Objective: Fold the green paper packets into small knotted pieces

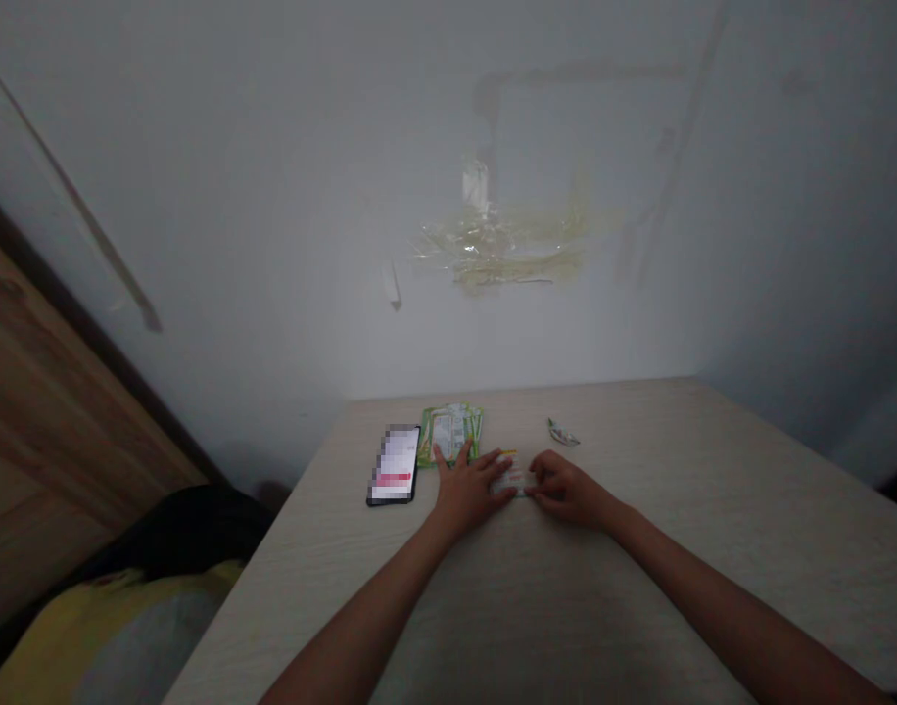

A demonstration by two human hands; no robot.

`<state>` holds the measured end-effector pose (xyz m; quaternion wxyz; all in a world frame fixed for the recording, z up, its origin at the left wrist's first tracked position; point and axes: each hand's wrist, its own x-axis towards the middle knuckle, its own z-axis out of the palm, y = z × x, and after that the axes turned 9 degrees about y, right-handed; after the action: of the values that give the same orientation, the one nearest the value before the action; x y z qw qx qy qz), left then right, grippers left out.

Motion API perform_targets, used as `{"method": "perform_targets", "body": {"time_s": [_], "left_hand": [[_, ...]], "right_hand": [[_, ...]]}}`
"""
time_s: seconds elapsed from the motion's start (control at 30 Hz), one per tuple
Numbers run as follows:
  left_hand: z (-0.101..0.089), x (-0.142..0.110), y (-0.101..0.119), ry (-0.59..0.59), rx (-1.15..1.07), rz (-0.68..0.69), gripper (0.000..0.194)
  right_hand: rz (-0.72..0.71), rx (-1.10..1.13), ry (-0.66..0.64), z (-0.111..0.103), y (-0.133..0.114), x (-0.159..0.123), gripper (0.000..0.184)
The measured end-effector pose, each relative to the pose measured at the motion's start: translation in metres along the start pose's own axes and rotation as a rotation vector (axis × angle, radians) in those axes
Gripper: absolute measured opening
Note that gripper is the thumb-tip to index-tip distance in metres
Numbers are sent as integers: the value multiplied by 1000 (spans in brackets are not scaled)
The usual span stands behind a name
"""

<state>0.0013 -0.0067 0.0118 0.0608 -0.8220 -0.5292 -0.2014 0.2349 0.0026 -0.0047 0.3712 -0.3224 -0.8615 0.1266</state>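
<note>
My left hand [469, 490] lies flat with its fingers spread. Its fingertips rest on the left part of a small white printed card or packet [513, 474] and at the lower edge of a fanned stack of green-and-white packets [448, 427]. At the right edge of the white piece, my right hand [562, 490] has its fingers bent and closed on that edge. Both hands partly cover the piece, so its full outline is hidden. Just left of the stack lies a phone [394, 468] with a lit, pixelated screen.
A small crumpled wrapper [563, 433] lies beyond my right hand on the pale wooden table [684, 460]. The table's far edge meets a wall [287, 245] with peeling tape [493, 240]. Yellow and grey cloth [125, 627] is heaped below the table's left edge, near wooden furniture [44, 411].
</note>
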Motion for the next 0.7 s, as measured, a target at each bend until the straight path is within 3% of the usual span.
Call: {"method": "perform_targets", "body": {"time_s": [0.27,0.7], "left_hand": [[-1,-1,0,-12,-23,-10,50],[0,-1,0,-1,-26,-8,51]], "right_hand": [[-103,-29,-8,-5,-11,2,17],[-114,-27,-21,-9,-16,3,24]]}}
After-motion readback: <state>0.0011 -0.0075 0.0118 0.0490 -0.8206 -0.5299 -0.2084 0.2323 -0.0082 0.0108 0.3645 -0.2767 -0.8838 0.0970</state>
